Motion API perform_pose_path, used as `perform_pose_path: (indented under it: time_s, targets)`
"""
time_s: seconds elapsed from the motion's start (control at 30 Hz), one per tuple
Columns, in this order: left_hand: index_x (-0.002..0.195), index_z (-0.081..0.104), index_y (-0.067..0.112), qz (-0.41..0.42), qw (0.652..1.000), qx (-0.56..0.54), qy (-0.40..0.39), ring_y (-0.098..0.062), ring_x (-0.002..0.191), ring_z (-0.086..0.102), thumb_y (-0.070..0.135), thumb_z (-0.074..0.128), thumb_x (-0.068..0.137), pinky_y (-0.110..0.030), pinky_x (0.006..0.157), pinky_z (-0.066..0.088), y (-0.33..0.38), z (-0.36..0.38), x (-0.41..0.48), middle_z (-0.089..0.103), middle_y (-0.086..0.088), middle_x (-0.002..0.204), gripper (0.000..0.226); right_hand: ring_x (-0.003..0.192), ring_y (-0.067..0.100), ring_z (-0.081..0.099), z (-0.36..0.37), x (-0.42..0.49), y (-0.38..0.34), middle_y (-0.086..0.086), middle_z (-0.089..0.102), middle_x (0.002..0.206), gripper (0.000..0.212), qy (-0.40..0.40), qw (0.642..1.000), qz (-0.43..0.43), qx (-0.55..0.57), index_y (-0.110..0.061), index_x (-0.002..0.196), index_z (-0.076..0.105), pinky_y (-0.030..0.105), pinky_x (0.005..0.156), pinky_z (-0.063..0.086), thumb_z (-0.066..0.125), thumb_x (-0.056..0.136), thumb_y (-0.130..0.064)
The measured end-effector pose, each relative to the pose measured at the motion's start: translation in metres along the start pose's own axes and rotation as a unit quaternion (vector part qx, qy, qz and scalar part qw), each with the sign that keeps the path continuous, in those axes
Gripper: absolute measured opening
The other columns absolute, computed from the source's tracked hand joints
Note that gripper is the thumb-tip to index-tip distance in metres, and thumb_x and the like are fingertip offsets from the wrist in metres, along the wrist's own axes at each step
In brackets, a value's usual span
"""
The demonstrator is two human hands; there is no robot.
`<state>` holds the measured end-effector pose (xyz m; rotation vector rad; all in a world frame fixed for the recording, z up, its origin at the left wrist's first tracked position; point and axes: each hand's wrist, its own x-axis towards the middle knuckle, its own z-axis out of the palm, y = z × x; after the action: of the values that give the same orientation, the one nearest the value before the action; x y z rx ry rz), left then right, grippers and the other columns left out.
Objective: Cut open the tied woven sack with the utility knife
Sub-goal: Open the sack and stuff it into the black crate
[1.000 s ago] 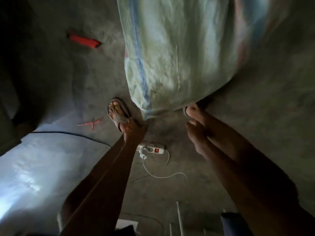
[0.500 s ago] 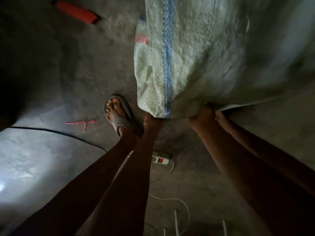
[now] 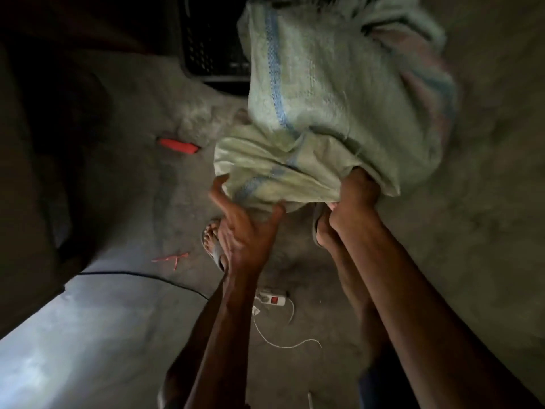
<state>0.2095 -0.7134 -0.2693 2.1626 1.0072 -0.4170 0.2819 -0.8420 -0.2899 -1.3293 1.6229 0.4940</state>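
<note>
Head: right grip clutches sack hem; knife well apart.

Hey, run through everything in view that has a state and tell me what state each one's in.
woven sack: near end lifted and bunched, no cut visible, tie out of sight.
left hand: fingers spread, touching the sack's near edge.
right hand: grips the sack's near edge.
utility knife: lying on the floor left of the sack, untouched; blade unclear.
power strip: on the floor, white cord trailing.
</note>
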Motion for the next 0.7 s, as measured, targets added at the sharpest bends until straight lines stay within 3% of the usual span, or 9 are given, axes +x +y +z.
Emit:
perform_pose_path:
  time_s: [0.07,0.17,0.23,0.3,0.37,0.4,0.47,0.6,0.7]
  targets:
    - [0.137,0.033,0.034,0.156,0.986,0.045,-0.026,-0.024,0.091,0.073,0.069,0.078,0.061,-0.03,0.066,0.052,0.031,-0.011,0.005,0.06,0.014,0.106,0.095,0.128,0.04,0.057,-0.008,-0.017,-0.023,0.022,0.055,0.142,0.045,-0.04,0.998,-0.046,0.003,-0.002,0.137,0.052,0.052,0.106,0.048,0.043,0.103,-0.03]
    - [0.138,0.041,0.03,0.264,0.944,0.171,-0.098,-0.028,0.085,0.071,0.074,0.07,0.059,-0.035,0.067,0.056,0.087,-0.015,0.022,0.07,-0.002,0.104,0.095,0.122,0.039,0.061,-0.011,-0.04,-0.065,0.022,0.063,0.133,0.043,-0.066,0.994,-0.082,-0.012,-0.001,0.129,0.059,0.053,0.102,0.051,0.051,0.1,-0.032]
    - [0.137,0.047,0.025,0.264,0.916,0.279,-0.111,-0.035,0.091,0.069,0.068,0.073,0.065,-0.041,0.077,0.054,0.111,-0.004,0.035,0.069,-0.011,0.105,0.088,0.119,0.037,0.064,-0.011,-0.04,-0.083,0.02,0.067,0.129,0.039,-0.068,0.993,-0.096,-0.019,-0.001,0.125,0.064,0.052,0.1,0.052,0.056,0.097,-0.028]
    - [0.134,0.054,0.022,0.239,0.904,0.33,-0.129,-0.038,0.102,0.067,0.049,0.071,0.081,-0.042,0.083,0.051,0.128,0.016,0.049,0.068,-0.016,0.113,0.062,0.113,0.033,0.066,-0.006,-0.031,-0.101,0.014,0.069,0.125,0.034,-0.085,0.989,-0.118,-0.02,-0.003,0.124,0.067,0.048,0.098,0.054,0.058,0.096,-0.021]
    - [0.133,0.061,0.025,0.204,0.919,0.309,-0.132,-0.04,0.11,0.066,0.027,0.059,0.09,-0.042,0.087,0.051,0.138,0.036,0.068,0.07,-0.018,0.12,0.043,0.083,0.024,0.067,0.0,-0.01,-0.11,0.009,0.07,0.097,0.022,-0.124,0.981,-0.147,-0.026,-0.006,0.103,0.072,0.036,0.075,0.061,0.056,0.099,-0.02]
    - [0.134,0.062,0.026,0.184,0.928,0.299,-0.127,-0.041,0.113,0.065,0.022,0.056,0.09,-0.042,0.089,0.052,0.143,0.044,0.079,0.07,-0.019,0.123,0.045,0.063,0.017,0.06,0.0,-0.001,-0.113,0.006,0.064,0.079,0.025,-0.149,0.977,-0.147,-0.026,-0.011,0.087,0.068,0.03,0.056,0.055,0.053,0.101,-0.025]
    - [0.134,0.064,0.026,0.143,0.947,0.266,-0.106,-0.043,0.118,0.063,0.022,0.055,0.092,-0.044,0.095,0.051,0.147,0.058,0.1,0.067,-0.021,0.128,0.043,0.049,0.011,0.048,-0.005,0.02,-0.115,0.003,0.056,0.067,0.036,-0.196,0.971,-0.136,-0.014,-0.018,0.075,0.055,0.024,0.05,0.038,0.04,0.105,-0.03]
    - [0.136,0.062,0.015,0.113,0.959,0.243,-0.091,-0.04,0.128,0.056,0.029,0.05,0.098,-0.041,0.103,0.045,0.154,0.079,0.138,0.06,-0.022,0.138,0.042,0.079,0.018,0.066,-0.028,0.064,-0.092,0.006,0.072,0.089,0.031,-0.302,0.94,-0.154,-0.048,-0.015,0.084,0.062,0.028,0.073,0.046,0.035,0.097,-0.012]
    - [0.139,0.056,0.007,0.096,0.961,0.247,-0.075,-0.04,0.133,0.051,0.029,0.048,0.1,-0.04,0.107,0.04,0.156,0.096,0.16,0.054,-0.025,0.143,0.046,0.096,0.022,0.074,-0.039,0.103,-0.052,0.009,0.078,0.102,0.029,-0.399,0.9,-0.084,-0.155,-0.009,0.094,0.068,0.029,0.082,0.056,0.04,0.094,-0.002]
